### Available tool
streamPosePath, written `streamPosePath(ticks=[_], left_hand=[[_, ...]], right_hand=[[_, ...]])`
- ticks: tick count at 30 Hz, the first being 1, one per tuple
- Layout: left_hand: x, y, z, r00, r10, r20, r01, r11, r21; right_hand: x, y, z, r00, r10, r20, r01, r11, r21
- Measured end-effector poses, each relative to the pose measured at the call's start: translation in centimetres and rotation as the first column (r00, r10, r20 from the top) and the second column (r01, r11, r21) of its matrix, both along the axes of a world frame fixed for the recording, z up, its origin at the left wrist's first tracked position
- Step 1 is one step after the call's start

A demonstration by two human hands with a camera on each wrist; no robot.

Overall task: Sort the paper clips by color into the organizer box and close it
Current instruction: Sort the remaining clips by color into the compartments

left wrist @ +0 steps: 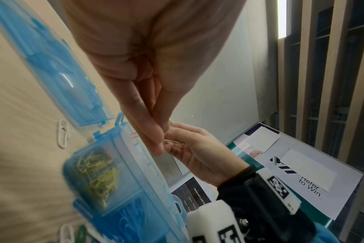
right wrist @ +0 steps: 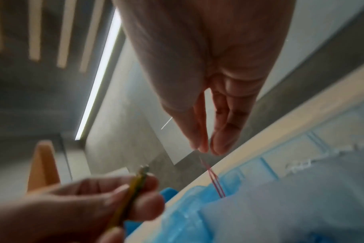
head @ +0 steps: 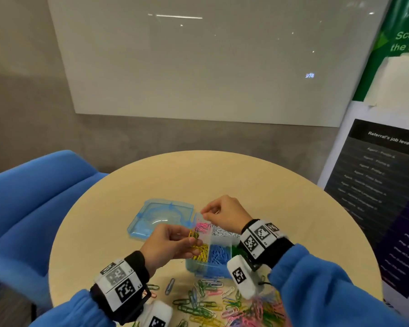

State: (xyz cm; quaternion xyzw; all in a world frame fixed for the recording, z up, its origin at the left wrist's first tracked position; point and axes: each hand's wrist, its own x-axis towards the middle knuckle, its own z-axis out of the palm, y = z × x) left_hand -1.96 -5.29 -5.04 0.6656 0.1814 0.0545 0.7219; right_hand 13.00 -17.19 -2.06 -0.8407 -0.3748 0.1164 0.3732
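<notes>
The blue translucent organizer box (head: 195, 267) stands open on the round table, its lid (head: 161, 218) lying flat to the left. Pink (head: 202, 226), white (head: 222, 231), yellow (head: 201, 253), blue (head: 219, 254) and green clips fill separate compartments. My left hand (head: 191, 237) grips a small bunch of yellow clips (right wrist: 133, 187) just above the box's left side. My right hand (head: 204, 212) is over the far pink compartment. Its thumb and forefinger are pressed together, and a pink clip (right wrist: 213, 178) hangs from their tips.
A loose pile of mixed-color clips (head: 222, 305) lies on the beige table (head: 281, 208) near its front edge, under my wrists. A single white clip (left wrist: 63, 134) lies beside the lid. A blue chair (head: 33, 197) stands left, a poster stand (head: 383, 185) right.
</notes>
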Motion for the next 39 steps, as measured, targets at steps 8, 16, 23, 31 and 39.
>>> streamPosePath(ticks=[8,16,23,31,39], left_hand=[[0.3,0.3,0.1,0.998,-0.058,0.023,0.056,0.996,0.067],[0.9,-0.4,0.0,0.996,-0.087,0.019,0.084,0.988,0.131],[0.5,0.4,0.2,0.998,-0.067,0.002,0.065,0.980,0.187],[1.4,1.4,0.4,1.000,-0.004,-0.025,0.013,0.926,0.377],[1.3,0.7,0.7,0.988,-0.134,-0.082,0.151,0.675,0.723]], right_hand=[[-1.9,-1.8,0.1,0.975,0.193,-0.113,-0.182,0.979,0.093],[-2.1,-3.4,0.2,0.988,0.121,-0.098,-0.111,0.988,0.105],[-0.9,-6.5,1.0,0.996,-0.079,0.052,0.079,0.997,0.007],[-0.8,-10.0,-0.1,0.998,-0.036,0.059,0.044,0.989,-0.140],[-2.7,-12.3,1.2,0.981,0.181,0.073,-0.163,0.966,-0.200]])
